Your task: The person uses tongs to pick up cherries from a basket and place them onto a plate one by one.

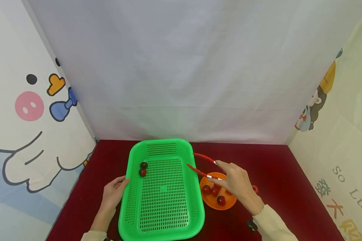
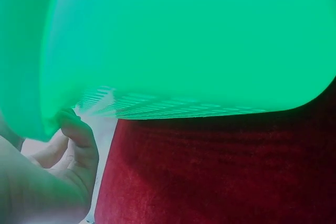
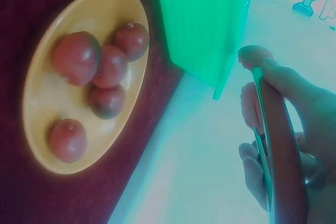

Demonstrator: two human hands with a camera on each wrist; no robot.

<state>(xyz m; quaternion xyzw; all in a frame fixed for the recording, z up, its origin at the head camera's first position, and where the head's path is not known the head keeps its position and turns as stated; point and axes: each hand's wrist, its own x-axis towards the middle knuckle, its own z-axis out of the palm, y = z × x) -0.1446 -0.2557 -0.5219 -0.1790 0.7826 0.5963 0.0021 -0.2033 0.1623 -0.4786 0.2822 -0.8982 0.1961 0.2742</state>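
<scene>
My left hand (image 1: 113, 194) grips the left rim of a green perforated basket (image 1: 197, 204), its fingers (image 2: 79, 129) curled under the rim in the left wrist view. Inside the basket, at the upper left, lie a dark small tomato (image 1: 143, 165) and a red tomato (image 1: 142, 172). My right hand (image 1: 236, 180) holds red tongs (image 1: 198, 171) between thumb and fingers. The tongs' two tips are spread at the basket's right rim, with nothing between them. Below this hand sits an orange plate (image 1: 212, 203) bearing several tomatoes (image 3: 77, 59).
A dark red cloth (image 1: 277, 187) covers the table. A pale curtain (image 1: 187, 73) hangs behind it, and printed cloths (image 1: 27, 140) stand at both sides. The plate stands close to the basket's right side.
</scene>
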